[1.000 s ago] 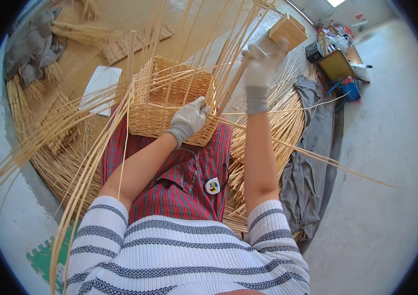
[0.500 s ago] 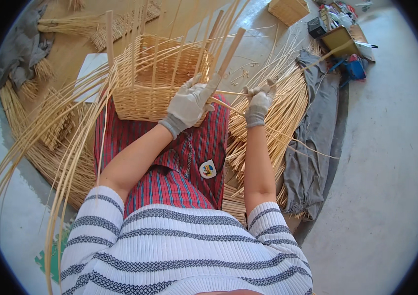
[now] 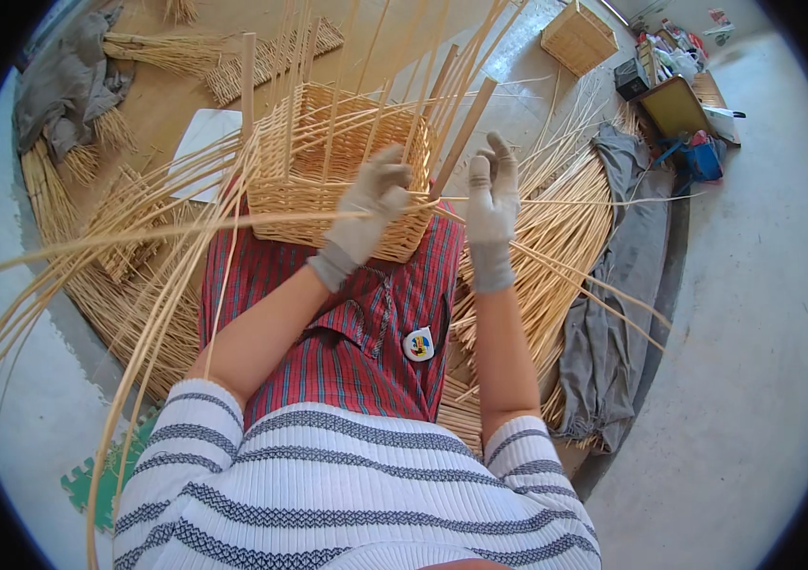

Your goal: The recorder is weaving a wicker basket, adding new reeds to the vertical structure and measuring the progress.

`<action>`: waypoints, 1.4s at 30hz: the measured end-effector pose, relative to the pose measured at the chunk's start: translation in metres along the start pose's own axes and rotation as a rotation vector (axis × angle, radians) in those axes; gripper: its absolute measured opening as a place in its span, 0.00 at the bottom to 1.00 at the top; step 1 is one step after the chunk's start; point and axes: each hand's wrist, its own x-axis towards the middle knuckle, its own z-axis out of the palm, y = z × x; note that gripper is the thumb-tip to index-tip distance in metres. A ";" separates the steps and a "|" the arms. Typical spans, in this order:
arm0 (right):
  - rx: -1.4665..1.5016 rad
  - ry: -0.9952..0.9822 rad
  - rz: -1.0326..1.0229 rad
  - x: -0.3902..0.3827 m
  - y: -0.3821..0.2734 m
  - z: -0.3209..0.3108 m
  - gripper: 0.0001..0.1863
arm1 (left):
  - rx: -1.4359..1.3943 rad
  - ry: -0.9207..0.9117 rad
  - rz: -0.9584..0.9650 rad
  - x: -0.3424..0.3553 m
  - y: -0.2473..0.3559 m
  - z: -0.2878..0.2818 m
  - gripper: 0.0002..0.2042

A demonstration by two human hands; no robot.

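A partly woven wicker basket (image 3: pixel 294 226) rests on my lap, with thin upright rods and thicker wooden stakes (image 3: pixel 468 133) rising from its walls. My left hand (image 3: pixel 366 211), in a pale work glove, is at the basket's right front corner. Its fingers are bent round a long wicker strand (image 3: pixel 185 228) that stretches far out to the left; motion blurs the fingertips. Just right of the corner is my gloved right hand (image 3: pixel 493 211), raised with fingers up and thumb apart, gripping nothing. Strand ends (image 3: pixel 603 287) stick out to the right past it.
A big bundle of wicker rods (image 3: pixel 565 218) lies on the right beside grey cloth (image 3: pixel 613 323). More bundles (image 3: pixel 128 318) and loose weaving strands (image 3: pixel 33 309) spread on the left. A finished-looking wooden box (image 3: pixel 579 40) and assorted clutter (image 3: pixel 674 104) stand at the far right.
My right hand has let go of the strand it was pulling rightward and has opened. A strand now runs leftward from my left hand. The whole view has shifted slightly.
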 end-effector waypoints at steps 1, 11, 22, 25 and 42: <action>-0.243 -0.140 0.286 0.011 0.013 -0.033 0.21 | -0.315 0.043 -0.222 -0.003 -0.008 -0.018 0.18; -1.113 -0.368 0.282 0.003 0.015 -0.021 0.31 | -0.164 0.058 -0.346 0.052 0.030 -0.067 0.13; -1.388 0.190 -0.047 -0.013 0.063 0.014 0.15 | 0.174 -0.390 -0.154 0.144 0.033 0.042 0.32; -1.360 0.256 0.008 -0.009 0.081 0.011 0.15 | 0.313 -0.382 -0.111 0.130 0.017 0.038 0.30; -1.248 0.248 -0.117 -0.026 0.044 -0.015 0.18 | 0.852 0.059 -0.076 -0.073 -0.020 -0.171 0.23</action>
